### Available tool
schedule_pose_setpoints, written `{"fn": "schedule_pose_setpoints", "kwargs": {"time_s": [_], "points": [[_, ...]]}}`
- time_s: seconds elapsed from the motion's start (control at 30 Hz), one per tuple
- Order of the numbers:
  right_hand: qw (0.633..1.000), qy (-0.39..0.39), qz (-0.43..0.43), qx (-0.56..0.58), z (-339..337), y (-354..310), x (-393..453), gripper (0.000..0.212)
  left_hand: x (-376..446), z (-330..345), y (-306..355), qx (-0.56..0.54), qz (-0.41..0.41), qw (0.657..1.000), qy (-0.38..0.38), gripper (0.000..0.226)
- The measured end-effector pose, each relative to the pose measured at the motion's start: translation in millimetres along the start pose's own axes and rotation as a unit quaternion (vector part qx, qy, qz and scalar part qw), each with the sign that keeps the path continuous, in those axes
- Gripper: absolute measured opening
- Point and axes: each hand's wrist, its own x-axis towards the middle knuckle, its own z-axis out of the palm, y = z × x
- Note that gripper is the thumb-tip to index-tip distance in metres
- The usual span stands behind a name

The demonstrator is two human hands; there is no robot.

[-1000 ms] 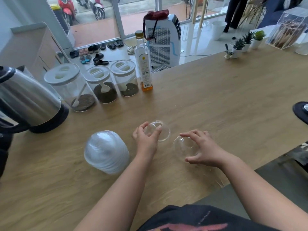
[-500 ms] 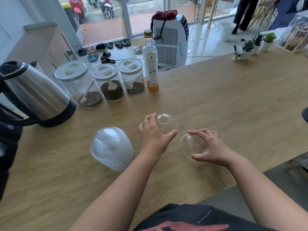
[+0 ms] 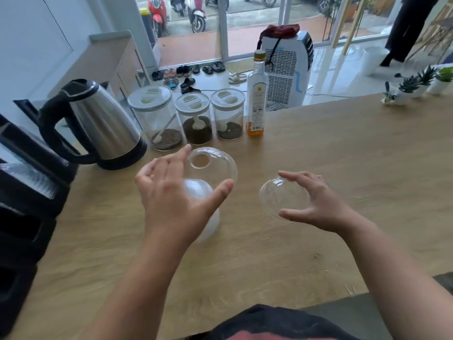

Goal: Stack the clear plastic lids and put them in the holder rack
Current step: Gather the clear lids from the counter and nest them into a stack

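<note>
On a wooden counter (image 3: pixel 318 148), a domed clear lid (image 3: pixel 215 168) is pinched by the left hand (image 3: pixel 176 200) above the lid stack (image 3: pixel 208 212); another lid (image 3: pixel 282 197) is held by the right hand (image 3: pixel 316 204). Light, flimsy and slippery, they seem best gripped at rims.

The wooden counter (image 3: pixel 343 168) carries a kettle (image 3: pixel 103 126), three jars (image 3: pixel 196 116), a bottle (image 3: pixel 256 104), stacked lids (image 3: pixel 210 217)

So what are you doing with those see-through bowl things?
They are clear dome lids for cups. The left hand holds one lid between thumb and finger, and the right hand holds another lid. Both are lifted above the wooden counter. A stack of lids lies on its side under the left hand. No lid is in a rack yet.
</note>
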Motion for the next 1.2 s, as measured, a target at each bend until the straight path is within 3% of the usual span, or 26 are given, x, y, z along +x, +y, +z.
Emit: {"fn": "schedule_pose_setpoints", "kwargs": {"time_s": [0.13,0.4,1.2], "points": [[0.999,-0.019,-0.025,0.011,10,-16,10,0.082,-5,-7,-32,0.028,-0.065,0.997,0.006,0.099],[0.998,-0.040,-0.047,-0.003,13,-36,12,0.082,-13,11,-54,0.087,-0.095,0.991,-0.018,0.105],[0.993,-0.042,-0.108,-0.007,16,-80,35,0.083,-1,15,-53,0.128,-0.096,0.982,-0.104,0.096]]}}
